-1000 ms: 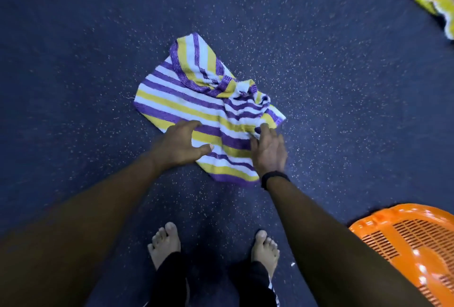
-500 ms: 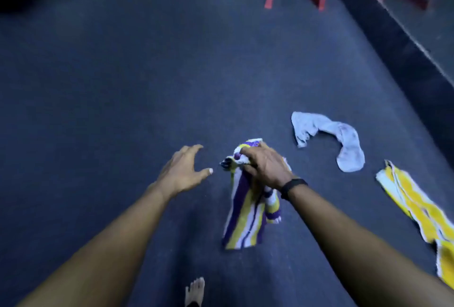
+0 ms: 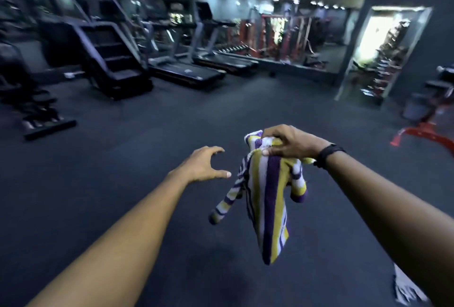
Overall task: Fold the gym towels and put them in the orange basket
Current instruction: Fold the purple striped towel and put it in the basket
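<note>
A purple, yellow and white striped towel (image 3: 269,198) hangs in the air in front of me, bunched at its top. My right hand (image 3: 287,143) grips that bunched top edge, and a black band sits on its wrist. My left hand (image 3: 205,165) hovers just left of the towel with fingers spread and curved, touching nothing. The orange basket is out of view.
Dark rubber gym floor (image 3: 122,171) stretches ahead. A stair climber (image 3: 108,60) and treadmills (image 3: 186,70) line the far side. A red bench frame (image 3: 422,134) stands at right. A pale towel's fringed edge (image 3: 405,289) lies on the floor at lower right.
The towel was lifted off the floor by my right hand. My left hand let go and hovers open. My view rose from the floor to the gym room.
</note>
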